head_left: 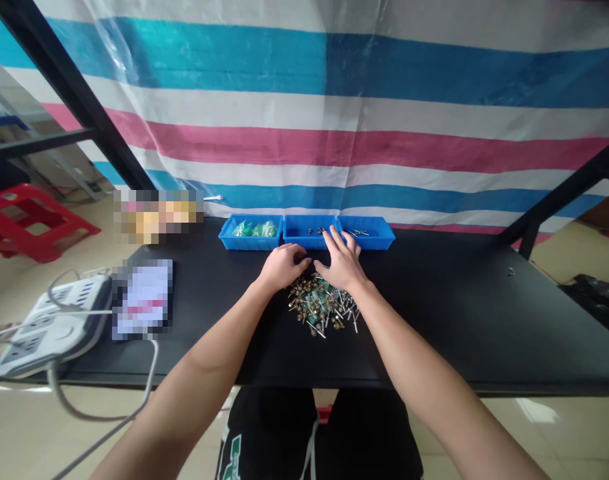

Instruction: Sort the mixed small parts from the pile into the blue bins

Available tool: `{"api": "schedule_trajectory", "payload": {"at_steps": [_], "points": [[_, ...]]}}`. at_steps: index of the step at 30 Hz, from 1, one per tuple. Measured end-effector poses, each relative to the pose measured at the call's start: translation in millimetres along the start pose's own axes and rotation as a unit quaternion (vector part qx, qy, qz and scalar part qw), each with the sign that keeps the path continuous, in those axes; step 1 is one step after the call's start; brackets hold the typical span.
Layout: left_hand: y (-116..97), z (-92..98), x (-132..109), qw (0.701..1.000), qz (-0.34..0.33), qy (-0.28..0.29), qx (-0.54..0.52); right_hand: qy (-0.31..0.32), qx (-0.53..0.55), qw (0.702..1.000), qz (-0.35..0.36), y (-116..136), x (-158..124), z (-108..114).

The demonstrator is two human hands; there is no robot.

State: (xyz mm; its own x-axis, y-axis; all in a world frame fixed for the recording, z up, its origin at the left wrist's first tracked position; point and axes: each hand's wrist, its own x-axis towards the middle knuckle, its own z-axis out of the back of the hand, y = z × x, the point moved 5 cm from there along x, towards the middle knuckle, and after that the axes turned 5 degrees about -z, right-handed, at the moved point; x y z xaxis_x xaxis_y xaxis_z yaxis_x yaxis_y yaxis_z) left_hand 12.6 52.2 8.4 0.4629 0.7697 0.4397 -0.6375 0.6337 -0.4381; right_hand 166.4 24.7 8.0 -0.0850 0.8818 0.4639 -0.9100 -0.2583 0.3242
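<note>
Forearms (209,363) extended forward, left hand (283,268) curled, grasp unclear, right hand (343,265) splayed by hardware pile (317,305)

On my feed the tabletop (464,313) looks matt and smooth. Along its far edge I see bins (251,244) in smooth blue plastic with a slight sheen. Between them and the near edge, I make out brass-toned metal fittings (311,307) and shiny silvery metal pins (355,320). Past the far edge, the striped plastic sheet (284,143) is glossy and creased. At the left edge, the power strip (59,313) appears smooth white plastic.
</note>
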Motion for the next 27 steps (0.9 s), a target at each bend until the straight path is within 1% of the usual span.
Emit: {"api": "schedule_trajectory", "payload": {"at_steps": [3,5,8,13,18,21,27], "points": [[0.2,0.1,0.0,1.0,-0.002,0.0,0.0,-0.05,0.046,0.997,0.031,5.2,0.2,9.0],[0.2,0.0,0.0,1.0,-0.004,0.002,0.001,-0.061,0.071,0.994,0.057,8.6,0.0,12.2],[0.2,0.0,-0.1,1.0,-0.004,0.004,0.003,-0.051,0.083,0.992,0.081,11.2,-0.5,11.9],[-0.1,0.1,0.0,1.0,-0.003,0.006,0.005,-0.039,0.077,0.993,0.075,9.4,-0.7,8.3],[0.0,0.0,0.0,1.0,-0.001,0.003,0.005,-0.044,0.074,0.993,0.076,9.1,-0.4,9.0],[-0.2,0.2,0.0,1.0,-0.004,0.005,0.003,-0.017,0.069,0.994,0.078,10.2,-0.9,6.9],[0.3,1.3,0.4,1.0,-0.006,0.0,0.005,0.098,0.042,0.992,0.069,10.7,-3.7,-6.8]]}}
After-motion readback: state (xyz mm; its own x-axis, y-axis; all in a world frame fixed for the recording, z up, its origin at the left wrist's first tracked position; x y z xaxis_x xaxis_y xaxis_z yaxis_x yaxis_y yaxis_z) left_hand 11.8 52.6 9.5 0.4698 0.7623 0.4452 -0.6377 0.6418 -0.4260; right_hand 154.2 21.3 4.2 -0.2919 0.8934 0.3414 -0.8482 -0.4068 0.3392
